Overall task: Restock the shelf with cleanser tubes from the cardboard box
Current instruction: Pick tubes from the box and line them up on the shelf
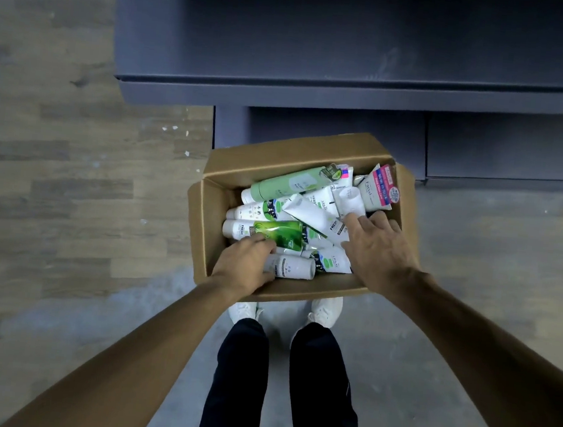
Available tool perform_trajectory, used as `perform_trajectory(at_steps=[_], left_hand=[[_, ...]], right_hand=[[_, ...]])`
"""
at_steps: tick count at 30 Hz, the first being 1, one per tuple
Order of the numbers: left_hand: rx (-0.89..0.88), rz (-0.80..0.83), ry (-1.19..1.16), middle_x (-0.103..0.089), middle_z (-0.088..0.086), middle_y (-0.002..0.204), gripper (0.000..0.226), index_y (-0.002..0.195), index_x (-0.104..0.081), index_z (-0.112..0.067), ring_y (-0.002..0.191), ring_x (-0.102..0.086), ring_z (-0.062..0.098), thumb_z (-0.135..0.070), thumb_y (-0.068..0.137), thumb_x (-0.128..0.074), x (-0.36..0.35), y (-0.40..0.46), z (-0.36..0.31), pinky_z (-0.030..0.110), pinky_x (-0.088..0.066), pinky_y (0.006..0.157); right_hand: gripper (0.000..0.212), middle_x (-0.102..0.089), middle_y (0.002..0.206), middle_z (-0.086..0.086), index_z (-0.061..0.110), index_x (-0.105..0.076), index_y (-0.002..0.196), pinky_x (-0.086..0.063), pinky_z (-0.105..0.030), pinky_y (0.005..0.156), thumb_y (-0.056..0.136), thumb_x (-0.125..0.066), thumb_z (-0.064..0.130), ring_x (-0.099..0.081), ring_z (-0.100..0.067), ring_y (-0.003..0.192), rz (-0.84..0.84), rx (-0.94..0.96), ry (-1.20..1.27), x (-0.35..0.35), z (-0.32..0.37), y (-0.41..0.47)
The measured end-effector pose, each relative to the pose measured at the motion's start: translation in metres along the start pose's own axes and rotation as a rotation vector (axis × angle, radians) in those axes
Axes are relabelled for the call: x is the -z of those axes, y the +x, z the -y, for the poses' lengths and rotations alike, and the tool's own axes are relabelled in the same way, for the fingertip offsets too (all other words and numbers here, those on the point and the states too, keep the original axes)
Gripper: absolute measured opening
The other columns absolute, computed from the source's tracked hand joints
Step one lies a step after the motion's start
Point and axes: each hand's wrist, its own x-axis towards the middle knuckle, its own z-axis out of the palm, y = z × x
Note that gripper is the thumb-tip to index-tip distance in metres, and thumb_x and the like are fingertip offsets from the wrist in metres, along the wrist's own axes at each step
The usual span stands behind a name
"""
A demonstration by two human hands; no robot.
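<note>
An open cardboard box stands on the floor in front of my feet, filled with several cleanser tubes, white and green. My left hand reaches into the near left part of the box, with its fingers curled round a white tube lying there. My right hand is inside the right part of the box, its fingers spread and resting on a white tube. A light green tube lies across the far side. Behind the box is the dark blue shelf, its surface bare.
The shelf's lower base stands right behind the box. Wood-pattern floor stretches to the left, grey floor to the right. My legs and white shoes are just behind the box's near edge.
</note>
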Motion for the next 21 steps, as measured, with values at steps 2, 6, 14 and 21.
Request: perform_trajectory(at_steps=[2, 6, 14, 21], left_hand=[[-0.041, 0.004, 0.048, -0.052, -0.002, 0.126, 0.045, 0.123, -0.058, -0.022, 0.118, -0.052, 0.022, -0.027, 0.082, -0.075, -0.001, 0.001, 0.002, 0.037, -0.046, 0.097], [-0.077, -0.006, 0.049, -0.055, -0.001, 0.117, 0.032, 0.114, -0.060, -0.023, 0.112, -0.054, 0.024, -0.020, 0.084, -0.070, -0.001, 0.004, 0.002, 0.038, -0.048, 0.089], [-0.022, 0.164, -0.055, -0.056, -0.001, 0.123, 0.045, 0.127, -0.051, -0.030, 0.113, -0.055, 0.023, -0.021, 0.084, -0.063, 0.007, -0.001, 0.003, 0.035, -0.047, 0.091], [0.135, 0.322, -0.304, -0.047, -0.001, 0.125, 0.027, 0.118, -0.056, -0.047, 0.119, -0.047, 0.020, -0.044, 0.100, -0.037, 0.008, 0.002, -0.004, 0.037, -0.036, 0.107]], right_hand=[[0.030, -0.054, 0.120, -0.008, 0.016, -0.042, 0.126, -0.045, -0.034, 0.087, 0.099, -0.048, 0.029, -0.049, -0.023, 0.103, -0.001, -0.012, 0.004, -0.006, 0.001, 0.001], [0.037, -0.046, 0.119, -0.009, 0.018, -0.040, 0.132, -0.051, -0.031, 0.077, 0.096, -0.049, 0.016, -0.050, -0.021, 0.096, -0.032, -0.081, 0.012, -0.007, 0.007, -0.003], [0.049, -0.023, 0.156, -0.015, 0.027, -0.048, 0.128, -0.044, -0.043, 0.094, 0.086, -0.053, 0.000, -0.042, -0.033, 0.128, -0.040, 0.033, -0.034, -0.003, 0.021, -0.012], [0.043, -0.049, 0.137, -0.013, 0.024, -0.056, 0.117, -0.050, -0.044, 0.081, 0.078, -0.071, 0.015, -0.054, -0.032, 0.112, -0.071, -0.044, -0.095, -0.014, 0.025, -0.010]])
